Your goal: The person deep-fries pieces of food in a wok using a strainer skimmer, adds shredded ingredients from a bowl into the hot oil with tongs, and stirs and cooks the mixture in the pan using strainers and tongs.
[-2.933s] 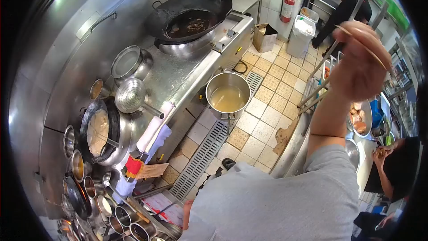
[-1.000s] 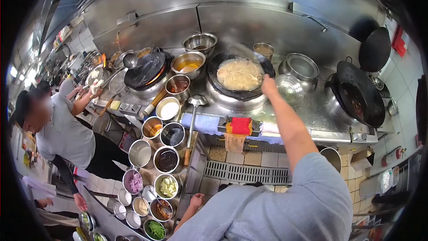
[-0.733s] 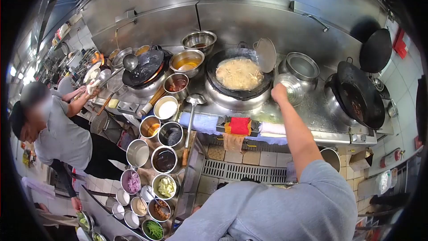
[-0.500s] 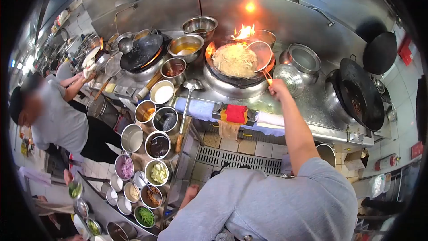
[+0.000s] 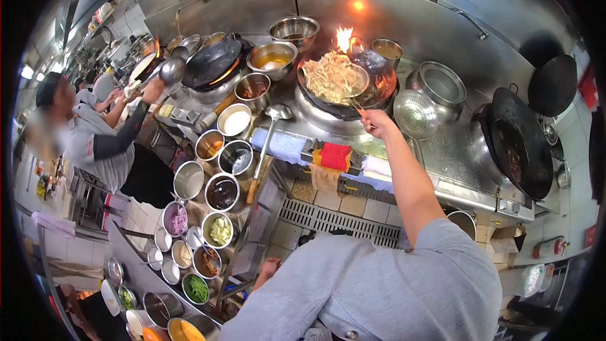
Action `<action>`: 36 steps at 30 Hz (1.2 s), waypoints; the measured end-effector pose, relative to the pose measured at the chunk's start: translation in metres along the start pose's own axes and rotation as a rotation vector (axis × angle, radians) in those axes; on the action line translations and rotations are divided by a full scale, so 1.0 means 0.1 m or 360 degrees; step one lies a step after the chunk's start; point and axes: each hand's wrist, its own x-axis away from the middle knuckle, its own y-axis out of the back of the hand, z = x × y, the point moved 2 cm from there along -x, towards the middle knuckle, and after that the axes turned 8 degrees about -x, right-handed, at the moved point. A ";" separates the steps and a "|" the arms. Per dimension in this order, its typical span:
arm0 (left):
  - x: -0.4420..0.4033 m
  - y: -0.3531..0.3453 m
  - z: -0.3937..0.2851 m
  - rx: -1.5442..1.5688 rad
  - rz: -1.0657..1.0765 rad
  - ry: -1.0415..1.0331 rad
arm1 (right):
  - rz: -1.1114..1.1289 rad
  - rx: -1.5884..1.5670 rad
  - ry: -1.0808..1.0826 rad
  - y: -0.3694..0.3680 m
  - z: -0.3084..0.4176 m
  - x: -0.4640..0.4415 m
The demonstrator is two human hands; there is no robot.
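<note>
My right hand point(image 5: 377, 124) is closed round the handle of a long-handled skimmer point(image 5: 361, 82). The skimmer's round head lies in a black wok point(image 5: 379, 98) against a mound of pale, noodle-like food point(image 5: 331, 77). Flames rise behind the food and glow inside the wok's right side. Low beside my body, my left hand point(image 5: 270, 267) shows only in part, its fingers curled near the side counter; what it holds, if anything, is hidden.
A perforated strainer point(image 5: 415, 115) lies right of the wok. Another wok point(image 5: 514, 142) stands far right. A ladle point(image 5: 271, 129) rests by several pots of sauces and vegetables at left. A co-worker point(image 5: 104, 132) stands at the left stove, holding a ladle point(image 5: 170, 71).
My right hand and the skimmer have moved left and lower. The food has shifted to the wok's left side. The co-worker has raised an arm with a ladle. The view has shifted slightly.
</note>
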 end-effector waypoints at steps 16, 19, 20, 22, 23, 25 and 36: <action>0.42 -0.19 -1.04 -0.0209 -0.0028 0.0100 | -0.0292 0.0192 0.0366 0.62 0.39 0.97; 0.33 -0.26 -0.96 -0.0159 0.0077 -0.0001 | -0.0391 0.0335 0.0516 0.57 0.39 0.95; 0.32 -0.26 -0.92 -0.0182 0.0092 -0.0009 | -0.0390 0.0277 0.0563 0.53 0.37 0.89; 0.28 -0.25 -0.91 -0.0247 0.0079 -0.0009 | -0.0387 0.0217 0.0607 0.46 0.38 0.80; 0.28 -0.23 -0.90 -0.0274 0.0073 -0.0002 | -0.0381 0.0272 0.0622 0.43 0.38 0.77; 0.27 -0.20 -0.89 -0.0324 0.0052 0.0001 | -0.0388 0.0324 0.0625 0.40 0.32 0.80; 0.22 -0.15 -0.58 -0.0556 0.0095 0.0065 | -0.0496 0.0762 0.0937 0.19 0.13 0.67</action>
